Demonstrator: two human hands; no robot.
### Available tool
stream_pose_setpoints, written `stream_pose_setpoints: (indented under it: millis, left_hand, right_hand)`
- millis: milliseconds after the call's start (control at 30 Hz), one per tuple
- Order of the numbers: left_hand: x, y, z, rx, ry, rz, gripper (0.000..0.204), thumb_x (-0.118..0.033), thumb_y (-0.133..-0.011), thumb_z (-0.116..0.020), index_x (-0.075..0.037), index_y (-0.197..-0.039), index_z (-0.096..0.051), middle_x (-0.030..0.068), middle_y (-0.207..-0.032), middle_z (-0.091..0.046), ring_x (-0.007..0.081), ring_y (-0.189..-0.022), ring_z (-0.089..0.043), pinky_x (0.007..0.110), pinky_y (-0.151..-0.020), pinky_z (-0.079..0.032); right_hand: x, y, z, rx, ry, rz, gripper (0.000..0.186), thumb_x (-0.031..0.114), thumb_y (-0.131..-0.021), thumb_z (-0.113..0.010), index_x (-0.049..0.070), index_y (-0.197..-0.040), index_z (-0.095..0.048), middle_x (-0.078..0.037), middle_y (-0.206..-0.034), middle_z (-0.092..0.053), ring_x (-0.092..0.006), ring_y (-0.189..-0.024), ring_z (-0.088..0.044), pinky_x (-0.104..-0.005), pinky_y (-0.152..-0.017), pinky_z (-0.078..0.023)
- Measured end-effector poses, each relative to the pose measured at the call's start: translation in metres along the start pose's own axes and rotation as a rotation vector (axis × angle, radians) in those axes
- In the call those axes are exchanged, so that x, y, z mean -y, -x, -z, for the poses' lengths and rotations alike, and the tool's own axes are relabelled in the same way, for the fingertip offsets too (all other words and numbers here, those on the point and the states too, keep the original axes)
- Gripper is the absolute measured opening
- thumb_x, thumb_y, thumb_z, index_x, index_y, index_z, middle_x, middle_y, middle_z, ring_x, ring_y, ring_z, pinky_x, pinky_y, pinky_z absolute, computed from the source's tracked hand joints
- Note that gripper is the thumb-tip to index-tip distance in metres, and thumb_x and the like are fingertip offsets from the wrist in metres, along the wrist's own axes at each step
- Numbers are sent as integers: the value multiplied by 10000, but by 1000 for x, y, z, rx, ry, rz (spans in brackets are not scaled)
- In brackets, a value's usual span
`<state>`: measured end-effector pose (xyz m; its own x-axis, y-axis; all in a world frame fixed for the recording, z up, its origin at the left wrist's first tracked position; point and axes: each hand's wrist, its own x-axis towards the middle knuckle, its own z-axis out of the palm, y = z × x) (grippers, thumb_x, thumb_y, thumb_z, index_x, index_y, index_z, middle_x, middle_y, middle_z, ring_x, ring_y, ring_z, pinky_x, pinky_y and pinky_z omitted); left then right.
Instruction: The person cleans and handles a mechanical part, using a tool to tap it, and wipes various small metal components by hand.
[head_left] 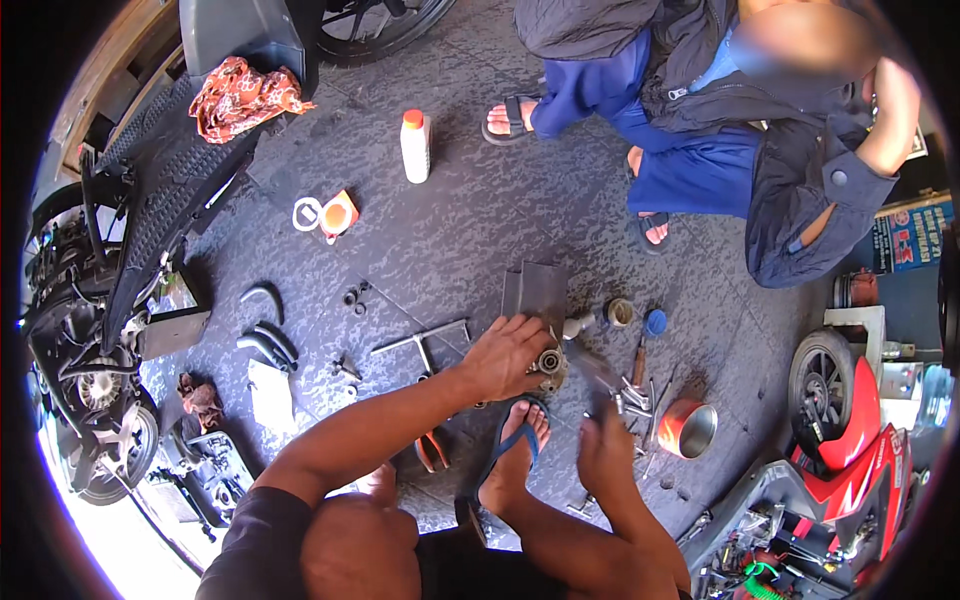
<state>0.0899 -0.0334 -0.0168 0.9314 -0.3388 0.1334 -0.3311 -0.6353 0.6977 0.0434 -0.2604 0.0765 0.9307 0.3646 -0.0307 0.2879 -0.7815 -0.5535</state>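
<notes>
The left hand (pixel 509 357) clasps the ringed metal component (pixel 549 364) by its left side, while the right hand (pixel 606 447), closed on a blurred hammer-like tool (pixel 592 366), lies to the component's lower right.

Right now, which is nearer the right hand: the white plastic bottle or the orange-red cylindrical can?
The orange-red cylindrical can, open-mouthed, just right of the right hand; the orange-capped white plastic bottle stands much farther off.

Left fingers (pixel 520 328) holding metal part (pixel 548 362), right fingers (pixel 592 426) gripping tool (pixel 597 372)
</notes>
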Motion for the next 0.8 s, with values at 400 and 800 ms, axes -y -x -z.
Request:
stream_pose_setpoints:
  millis: [400, 800]
  left_hand:
    - [-24, 23, 29, -253, 1569, 422, 374, -296, -934, -618, -74, -1234, -594, 96, -1195, -634, 244, -1078, -606, 380, -915, -473]
    - [-64, 49, 83, -139, 2228, 413, 450, -443, -989, -422, -100, -1228, -589, 77, -1091, -641, 223, -882, -553, 356, -775, -440]
  right_hand:
    - [-88, 70, -79, -146, 9, -241, 297, 223, -998, -549, 0, -1194, -553, -194, -856, -626, -366, -750, -627, -438, -685, -510]
    - [-116, 43, -118, -143, 210, -169, 452, 118, -878, -649, -9, -1294, -527, -236, -1090, -583, -431, -985, -590, -478, -851, -483]
